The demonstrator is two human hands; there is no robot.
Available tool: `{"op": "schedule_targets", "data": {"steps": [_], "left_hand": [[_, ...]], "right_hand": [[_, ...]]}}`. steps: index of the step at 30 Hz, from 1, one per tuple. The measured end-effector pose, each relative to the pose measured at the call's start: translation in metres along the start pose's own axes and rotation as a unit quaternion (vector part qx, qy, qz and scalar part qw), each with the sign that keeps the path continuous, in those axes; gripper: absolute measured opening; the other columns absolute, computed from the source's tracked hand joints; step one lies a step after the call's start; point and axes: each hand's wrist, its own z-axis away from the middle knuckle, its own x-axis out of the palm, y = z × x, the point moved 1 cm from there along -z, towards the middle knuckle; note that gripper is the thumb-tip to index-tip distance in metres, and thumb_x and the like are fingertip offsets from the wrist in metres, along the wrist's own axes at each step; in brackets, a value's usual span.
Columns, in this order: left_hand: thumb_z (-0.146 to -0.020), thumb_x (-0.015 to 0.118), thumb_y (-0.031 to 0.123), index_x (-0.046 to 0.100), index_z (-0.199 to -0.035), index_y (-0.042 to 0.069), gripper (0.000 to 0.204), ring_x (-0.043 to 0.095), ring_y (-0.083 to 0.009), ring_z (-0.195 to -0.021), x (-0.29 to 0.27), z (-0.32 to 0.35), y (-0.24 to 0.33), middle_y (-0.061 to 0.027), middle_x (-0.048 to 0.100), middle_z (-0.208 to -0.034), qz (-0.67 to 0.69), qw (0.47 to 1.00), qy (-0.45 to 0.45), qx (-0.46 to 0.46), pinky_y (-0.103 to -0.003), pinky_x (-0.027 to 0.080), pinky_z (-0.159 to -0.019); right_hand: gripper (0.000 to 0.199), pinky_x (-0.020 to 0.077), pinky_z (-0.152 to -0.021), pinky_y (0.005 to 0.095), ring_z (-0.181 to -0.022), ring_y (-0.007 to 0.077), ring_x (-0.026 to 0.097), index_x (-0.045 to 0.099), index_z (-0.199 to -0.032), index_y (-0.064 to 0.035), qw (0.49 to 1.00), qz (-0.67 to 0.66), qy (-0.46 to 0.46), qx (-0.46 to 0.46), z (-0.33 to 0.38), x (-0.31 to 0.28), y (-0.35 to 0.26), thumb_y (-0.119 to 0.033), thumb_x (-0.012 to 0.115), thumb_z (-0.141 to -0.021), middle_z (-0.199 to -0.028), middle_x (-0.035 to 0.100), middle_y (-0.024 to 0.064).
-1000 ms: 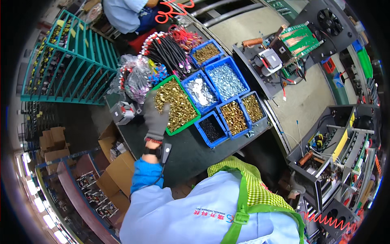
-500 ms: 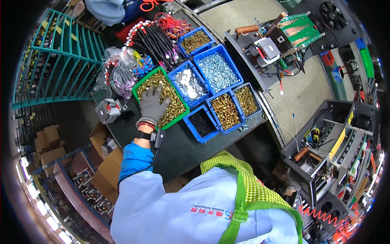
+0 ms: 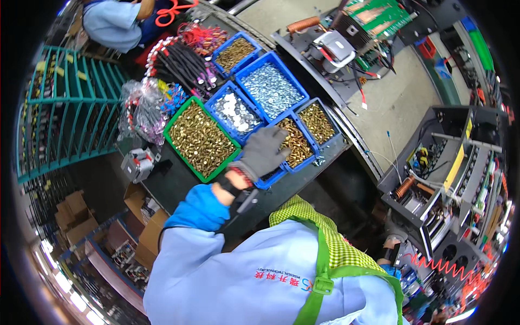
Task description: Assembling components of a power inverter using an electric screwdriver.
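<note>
My left hand (image 3: 262, 154), in a grey glove, reaches over the small blue bin of black screws (image 3: 272, 174), mostly covering it. Its fingers are apart, and their tips lie at the near left side of a blue bin of copper-coloured screws (image 3: 297, 145). Nothing shows in its grip. Left of it is a green-rimmed bin of brass-coloured screws (image 3: 199, 138). Behind the hand is a blue bin of silver washers (image 3: 234, 112). Far to the right, my right hand (image 3: 397, 232), gloved too, is beside an open dark metal chassis (image 3: 413, 219); its fingers are largely hidden.
Blue bins of zinc-coloured hardware (image 3: 273, 89) and yellowish screws (image 3: 317, 123) stand farther back. Black cables (image 3: 187, 67) and bagged parts (image 3: 142, 108) lie at the far left. Green racks (image 3: 70, 114) rise beyond the bench. Another person (image 3: 111, 24) is at the top.
My left hand has moved right, out of the green bin to the black-screw and copper-screw bins. The view has shifted somewhat. More of my right hand shows beside the chassis.
</note>
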Motion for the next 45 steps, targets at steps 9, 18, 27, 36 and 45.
{"op": "schedule_targets", "data": {"steps": [9,18,27,36,45], "left_hand": [[-0.084,0.071,0.039,0.061,-0.119,0.008,0.048,0.063,-0.0296,-0.099,0.083,-0.093,0.073,-0.0114,0.063,-0.109,-0.131,0.988,-0.076,0.017,-0.046,0.049,-0.079],[-0.086,0.065,0.015,0.067,-0.11,0.009,0.025,0.066,-0.0373,-0.102,0.116,-0.13,0.048,-0.0181,0.063,-0.112,-0.104,0.98,-0.167,0.024,-0.046,0.055,-0.086],[-0.085,0.062,0.017,0.07,-0.101,0.009,0.02,0.068,-0.0393,-0.088,0.104,-0.149,0.017,-0.0184,0.07,-0.097,0.052,0.996,-0.069,0.026,-0.045,0.054,-0.078],[-0.096,0.063,0.01,0.062,-0.116,0.0,0.022,0.061,-0.0156,-0.084,0.1,-0.106,0.003,-0.0069,0.063,-0.098,0.869,0.459,-0.077,-0.168,-0.022,0.051,-0.065],[-0.1,0.055,0.026,0.06,-0.116,-0.002,0.033,0.06,-0.0249,-0.093,0.113,-0.082,0.034,-0.0158,0.06,-0.115,0.888,0.42,0.027,-0.185,-0.026,0.053,-0.072]], "right_hand": [[0.06,0.0263,-0.118,0.0487,-0.143,0.0271,0.039,0.047,-0.148,-0.0257,0.983,0.02,-0.164,0.074,-0.006,-0.047,-0.024,-0.061,0.035,-0.1,-0.154,0.045,0.001],[0.051,0.041,-0.108,0.0454,-0.129,0.0208,0.055,0.059,-0.136,-0.025,0.994,0.106,-0.031,-0.009,-0.001,-0.031,-0.019,-0.057,0.042,-0.099,-0.14,0.06,-0.0003],[0.04,0.042,-0.109,0.0415,-0.13,0.0184,0.054,0.061,-0.134,-0.0183,0.968,-0.221,-0.111,0.039,0.007,-0.004,0.002,-0.04,0.05,-0.102,-0.139,0.061,-0.0036],[0.028,0.0524,-0.093,0.0334,-0.102,0.019,0.069,0.07,-0.114,-0.011,0.705,-0.703,0.03,0.087,0.025,0.022,0.027,-0.029,0.067,-0.093,-0.109,0.074,0.0018],[0.03,0.0517,-0.092,0.0346,-0.111,0.0235,0.065,0.072,-0.107,-0.0131,0.818,-0.57,-0.068,-0.033,0.028,0.044,0.067,-0.037,0.072,-0.088,-0.103,0.075,0.0053]]}}
